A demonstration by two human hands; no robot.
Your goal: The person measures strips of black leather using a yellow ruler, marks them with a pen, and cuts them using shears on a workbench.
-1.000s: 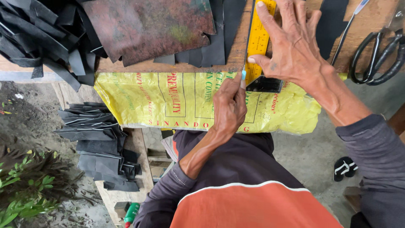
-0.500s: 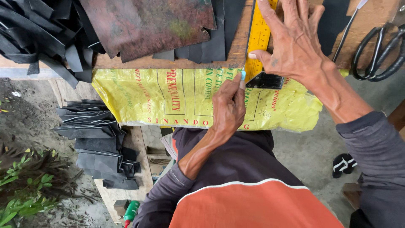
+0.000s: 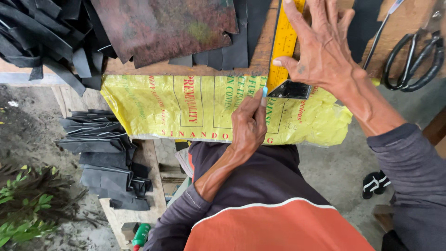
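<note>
Right hand (image 3: 325,51) presses a yellow metal try square (image 3: 284,46) flat on the tabletop (image 3: 153,69).
Left hand (image 3: 248,125), fingers pinching a pale blue marker (image 3: 265,91), touches its tip beside the square's edge over a yellow woven sack (image 3: 153,107).

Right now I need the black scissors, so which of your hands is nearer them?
Right. The right hand presses the yellow ruler just left of the black scissors; the left hand sits lower, farther away.

Soft, even daylight fills the scene, bright with no hard shadows. The yellow sack (image 3: 200,109) shows a mild sheen, no strong glare. Focus is sharp across the centre; the wide lens bends lines slightly at the edges. The plants (image 3: 23,209) look a little soft.
</note>
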